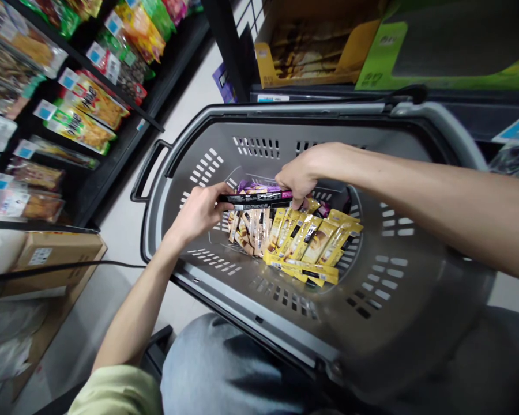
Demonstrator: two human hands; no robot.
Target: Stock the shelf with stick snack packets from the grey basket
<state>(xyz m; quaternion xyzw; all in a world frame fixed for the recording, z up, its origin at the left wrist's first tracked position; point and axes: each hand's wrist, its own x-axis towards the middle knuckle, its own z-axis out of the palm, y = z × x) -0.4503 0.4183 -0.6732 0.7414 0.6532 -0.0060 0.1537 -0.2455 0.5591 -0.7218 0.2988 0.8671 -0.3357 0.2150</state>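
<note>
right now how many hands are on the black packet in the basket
2: the left hand at the black packet's left end, the right hand at its right end. No others appear hidden.

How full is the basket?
Partly full: yellow packets and tan packets lie on the floor of the basket, well below its rim.
</note>
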